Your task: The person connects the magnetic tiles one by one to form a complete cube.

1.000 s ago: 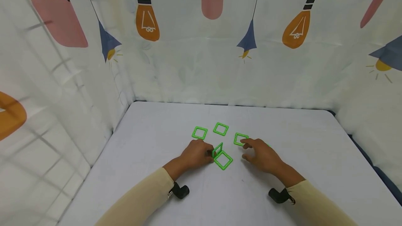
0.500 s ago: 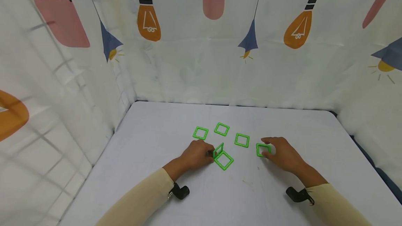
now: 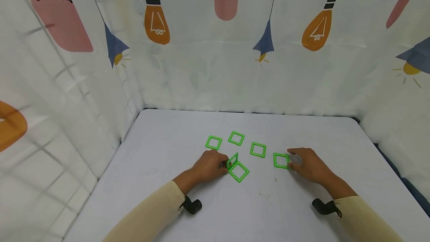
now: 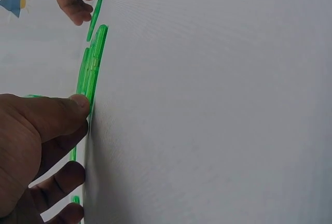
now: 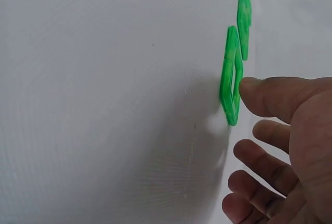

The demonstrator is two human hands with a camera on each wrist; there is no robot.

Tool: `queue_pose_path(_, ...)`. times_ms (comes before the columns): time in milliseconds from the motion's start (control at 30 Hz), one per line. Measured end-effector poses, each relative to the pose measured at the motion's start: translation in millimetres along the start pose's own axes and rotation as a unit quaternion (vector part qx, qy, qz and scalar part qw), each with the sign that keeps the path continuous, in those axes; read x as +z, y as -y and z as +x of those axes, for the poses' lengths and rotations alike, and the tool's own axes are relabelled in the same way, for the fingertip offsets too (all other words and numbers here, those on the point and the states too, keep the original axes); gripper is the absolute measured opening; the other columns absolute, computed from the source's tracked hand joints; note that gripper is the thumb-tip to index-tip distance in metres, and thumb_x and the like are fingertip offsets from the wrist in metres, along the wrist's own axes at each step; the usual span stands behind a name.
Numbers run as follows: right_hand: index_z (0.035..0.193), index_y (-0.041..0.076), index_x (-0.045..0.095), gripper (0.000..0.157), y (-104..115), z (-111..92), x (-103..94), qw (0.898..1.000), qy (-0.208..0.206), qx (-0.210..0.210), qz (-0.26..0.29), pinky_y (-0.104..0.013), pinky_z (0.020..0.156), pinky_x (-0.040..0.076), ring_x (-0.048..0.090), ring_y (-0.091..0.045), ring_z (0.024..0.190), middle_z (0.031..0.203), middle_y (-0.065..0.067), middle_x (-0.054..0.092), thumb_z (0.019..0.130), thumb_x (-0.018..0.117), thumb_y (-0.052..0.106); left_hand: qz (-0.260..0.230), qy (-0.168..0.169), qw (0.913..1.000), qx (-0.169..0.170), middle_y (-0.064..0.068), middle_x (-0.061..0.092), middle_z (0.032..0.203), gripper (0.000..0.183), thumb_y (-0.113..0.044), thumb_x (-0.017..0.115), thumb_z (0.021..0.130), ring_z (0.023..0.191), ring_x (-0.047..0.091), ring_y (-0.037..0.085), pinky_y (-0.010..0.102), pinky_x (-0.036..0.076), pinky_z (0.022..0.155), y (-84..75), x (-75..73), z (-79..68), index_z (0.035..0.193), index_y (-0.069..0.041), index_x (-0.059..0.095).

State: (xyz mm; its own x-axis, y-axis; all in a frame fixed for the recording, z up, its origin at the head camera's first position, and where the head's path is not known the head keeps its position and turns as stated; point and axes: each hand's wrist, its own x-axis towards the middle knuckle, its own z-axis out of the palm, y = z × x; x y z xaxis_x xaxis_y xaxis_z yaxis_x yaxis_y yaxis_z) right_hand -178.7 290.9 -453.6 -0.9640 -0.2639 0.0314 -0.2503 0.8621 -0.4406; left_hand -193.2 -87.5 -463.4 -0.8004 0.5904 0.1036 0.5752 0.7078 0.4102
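Observation:
My left hand (image 3: 209, 165) pinches a tilted green square magnetic tile (image 3: 232, 160), open in the middle like a frame. Its lower edge meets a second green tile (image 3: 239, 171) lying flat in front. Seen from the left wrist, the thumb (image 4: 57, 115) presses against the green edge, and the fingers behind are partly hidden. My right hand (image 3: 309, 165) hovers beside the rightmost flat tile (image 3: 276, 160), fingers spread and loosely bent. In the right wrist view its thumb (image 5: 270, 97) lies very close to that tile's edge (image 5: 227, 68); whether they touch, I cannot tell.
Beyond the hands, more green square tiles lie flat and apart in a loose arc: one at left (image 3: 207, 145), one at the back (image 3: 230, 137), one toward the right (image 3: 252, 148). All rest on a white table (image 3: 181, 130) with patterned cloth walls (image 3: 208, 74) around it.
My right hand has moved right, from over the middle-right tile to the rightmost one, then slightly back off it, uncovering both tiles. The left hand keeps its pinch and stays put.

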Motion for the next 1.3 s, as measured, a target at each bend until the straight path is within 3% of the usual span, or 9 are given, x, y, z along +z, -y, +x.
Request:
queue_pose_path(167, 0.136, -0.002, 0.062, 0.052, -0.7, -1.1, 0.5, 1.000, 0.008, -0.007, -0.004, -0.066, 0.103, 0.038, 0.046, -0.053, 0.129, 0.135, -0.027, 0.059, 0.091, 0.078, 0.017, -0.007, 0.000, 1.0000, -0.006, -0.019, 0.068, 0.086, 0.017, -0.023, 0.084, 0.087, 0.084, 0.055, 0.005, 0.031, 0.047, 0.080, 0.0, -0.3, -0.3, 0.103, -0.020, 0.077)
queue_pose_path(400, 0.131, -0.002, 0.066, 0.049, -3.5, -0.8, 3.2, 0.999, -0.001, -0.027, -0.018, -0.067, 0.098, 0.039, 0.049, -0.054, 0.121, 0.125, -0.029, 0.060, 0.088, 0.080, 0.017, -0.011, -0.005, 0.9999, -0.011, -0.020, 0.065, 0.084, 0.015, -0.024, 0.083, 0.088, 0.084, 0.055, 0.005, 0.029, 0.047, 0.078, 1.4, 0.4, 0.5, 0.101, -0.022, 0.076)
queue_pose_path(700, 0.129, -0.001, 0.066, 0.050, -4.4, 0.5, 4.9, 1.000, 0.000, -0.010, -0.005, -0.067, 0.100, 0.038, 0.046, -0.054, 0.124, 0.128, -0.028, 0.059, 0.087, 0.083, 0.019, -0.016, 0.000, 0.9998, -0.007, -0.021, 0.065, 0.085, 0.013, -0.023, 0.083, 0.088, 0.085, 0.056, 0.005, 0.029, 0.048, 0.078, 0.6, -1.5, -0.5, 0.100, -0.023, 0.077)
queue_pose_path(833, 0.128, -0.002, 0.064, 0.051, -5.3, 2.1, 6.2, 1.000, -0.012, -0.009, 0.007, -0.065, 0.101, 0.039, 0.051, -0.048, 0.123, 0.122, -0.021, 0.065, 0.085, 0.084, 0.017, -0.012, -0.001, 0.9999, -0.006, -0.020, 0.066, 0.086, 0.013, -0.023, 0.082, 0.089, 0.085, 0.056, 0.005, 0.028, 0.048, 0.078, 1.3, -1.8, -0.1, 0.100, -0.024, 0.077)
queue_pose_path(1067, 0.128, 0.000, 0.062, 0.053, -3.4, 2.4, 7.5, 0.999, -0.020, 0.025, 0.011, -0.061, 0.094, 0.046, 0.058, -0.043, 0.115, 0.109, -0.011, 0.070, 0.084, 0.086, 0.018, -0.007, -0.002, 1.0000, 0.000, -0.018, 0.068, 0.089, 0.013, -0.025, 0.082, 0.089, 0.085, 0.055, 0.005, 0.027, 0.047, 0.076, 2.3, -0.8, 0.3, 0.101, -0.024, 0.077)
queue_pose_path(1300, 0.129, 0.003, 0.061, 0.048, -1.5, -0.7, 7.0, 0.998, -0.026, 0.050, 0.027, -0.051, 0.082, 0.052, 0.064, -0.036, 0.107, 0.107, -0.010, 0.073, 0.087, 0.082, 0.017, -0.007, 0.000, 1.0000, 0.000, -0.017, 0.069, 0.091, 0.014, -0.025, 0.082, 0.089, 0.087, 0.056, 0.005, 0.028, 0.048, 0.079, 1.5, -0.9, -0.4, 0.102, -0.023, 0.077)
